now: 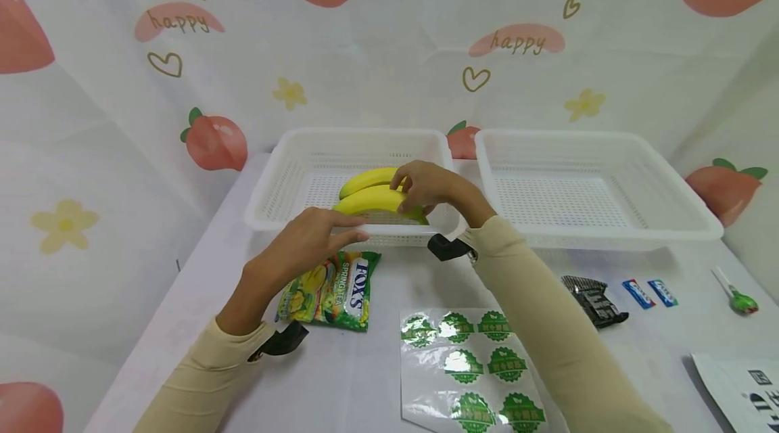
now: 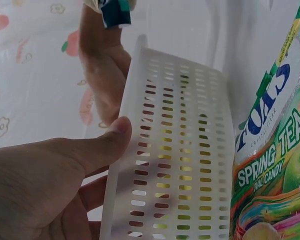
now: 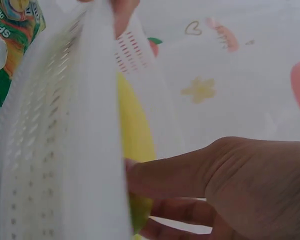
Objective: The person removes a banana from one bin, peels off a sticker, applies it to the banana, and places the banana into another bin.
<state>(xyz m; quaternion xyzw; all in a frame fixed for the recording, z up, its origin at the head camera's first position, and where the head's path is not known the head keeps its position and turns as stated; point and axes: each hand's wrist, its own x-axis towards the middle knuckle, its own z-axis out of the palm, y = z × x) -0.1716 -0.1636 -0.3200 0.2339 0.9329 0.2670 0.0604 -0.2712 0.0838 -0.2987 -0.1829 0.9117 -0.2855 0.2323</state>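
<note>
A bunch of yellow bananas (image 1: 371,199) lies in the left white plastic basket (image 1: 395,230), near its front right corner. My right hand (image 1: 432,186) reaches over the basket and grips the right end of the bunch; its thumb shows against a banana (image 3: 135,125) in the right wrist view. At the front rim, my left hand (image 1: 304,237) pinches the basket wall (image 2: 172,150), thumb outside and fingers behind it. Just below that hand lies a green Fox's candy bag (image 1: 335,291) on the table.
A second white basket (image 1: 608,240) stands to the right. In front of it lie a black wrapped packet (image 1: 596,301), two small blue-and-red packets and a green lollipop (image 1: 742,301). A sheet of green stickers (image 1: 465,365) lies at front centre, and a white printed packet (image 1: 742,389) at front right.
</note>
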